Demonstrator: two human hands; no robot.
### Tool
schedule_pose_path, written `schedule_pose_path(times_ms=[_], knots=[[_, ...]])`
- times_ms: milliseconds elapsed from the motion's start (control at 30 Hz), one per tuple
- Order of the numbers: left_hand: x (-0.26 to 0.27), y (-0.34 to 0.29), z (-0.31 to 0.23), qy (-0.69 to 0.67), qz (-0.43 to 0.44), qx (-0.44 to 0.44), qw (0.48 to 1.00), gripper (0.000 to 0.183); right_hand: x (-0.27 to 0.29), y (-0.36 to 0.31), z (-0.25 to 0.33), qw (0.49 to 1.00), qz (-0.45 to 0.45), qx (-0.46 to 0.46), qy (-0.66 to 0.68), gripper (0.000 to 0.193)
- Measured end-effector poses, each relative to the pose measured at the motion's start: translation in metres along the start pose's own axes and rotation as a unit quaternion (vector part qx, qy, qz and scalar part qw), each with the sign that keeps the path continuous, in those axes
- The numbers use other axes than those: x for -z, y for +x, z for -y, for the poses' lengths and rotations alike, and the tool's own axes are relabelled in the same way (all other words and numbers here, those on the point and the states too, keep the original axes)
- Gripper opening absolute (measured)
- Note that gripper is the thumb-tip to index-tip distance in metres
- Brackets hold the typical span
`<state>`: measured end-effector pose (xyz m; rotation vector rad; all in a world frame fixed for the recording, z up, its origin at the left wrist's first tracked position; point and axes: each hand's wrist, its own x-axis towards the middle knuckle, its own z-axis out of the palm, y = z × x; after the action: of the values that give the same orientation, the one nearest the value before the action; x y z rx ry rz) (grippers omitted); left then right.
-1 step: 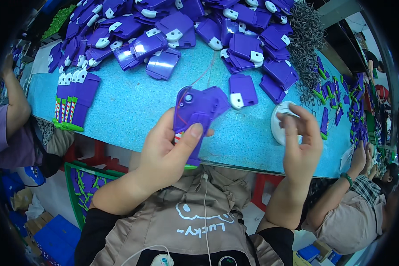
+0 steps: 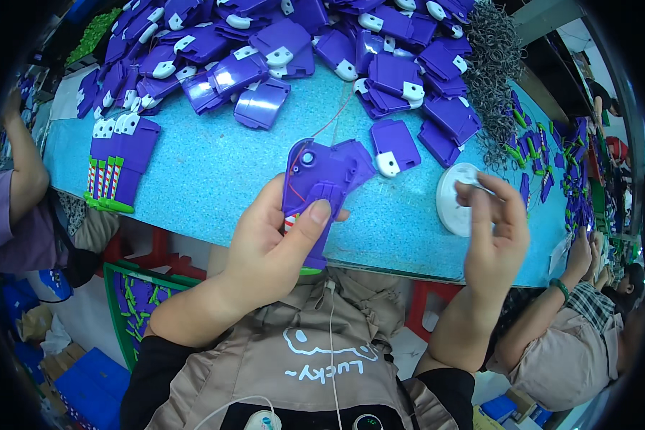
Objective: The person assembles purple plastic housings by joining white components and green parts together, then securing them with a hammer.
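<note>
My left hand (image 2: 269,247) grips a purple plastic housing half (image 2: 330,163) with its inner side up, thumb pressed on the lower part. Posts and a round fitting show inside it, and a thin red wire (image 2: 332,120) runs from it toward the pile. A red-and-white striped patch and a green end peek out around my fingers. My right hand (image 2: 496,236) is raised beside a round white dish (image 2: 451,209), thumb and fingertips pinched together; whatever they hold is too small to name. Beyond the left hand lies a purple piece with a white corner (image 2: 395,141).
A big heap of purple-and-white pieces (image 2: 279,43) covers the table's far side. Dark curled wires (image 2: 494,64) are piled at far right. Assembled purple pieces with green ends (image 2: 125,165) lie in a row at left. Co-workers sit on both sides; a green crate (image 2: 125,322) stands below.
My right hand has moved slightly right, its fingers still pinched. The housing in my left hand has shifted a little to the right.
</note>
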<state>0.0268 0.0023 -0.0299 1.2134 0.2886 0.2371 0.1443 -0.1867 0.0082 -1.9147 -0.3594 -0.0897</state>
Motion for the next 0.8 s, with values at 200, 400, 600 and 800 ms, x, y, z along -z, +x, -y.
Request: schedule_pose_path(times_ms=[200, 400, 600, 800], knots=[[-0.006, -0.011, -0.015, -0.079, 0.064, 0.142, 0.985, 0.031, 0.043, 0.014, -0.044, 0.980, -0.059, 0.109, -0.154, 0.014], [-0.002, -0.017, -0.020, -0.046, 0.099, 0.186, 0.976, 0.031, 0.058, 0.000, -0.051, 0.968, -0.113, 0.119, -0.188, 0.013], [-0.019, -0.014, -0.014, 0.033, 0.240, 0.209, 0.947, 0.024, 0.006, -0.034, -0.013, 0.983, 0.115, 0.115, 0.083, 0.015], [-0.014, -0.015, -0.017, 0.086, 0.244, 0.179, 0.949, 0.021, -0.004, -0.032, -0.003, 0.973, 0.177, 0.144, 0.018, 0.015]])
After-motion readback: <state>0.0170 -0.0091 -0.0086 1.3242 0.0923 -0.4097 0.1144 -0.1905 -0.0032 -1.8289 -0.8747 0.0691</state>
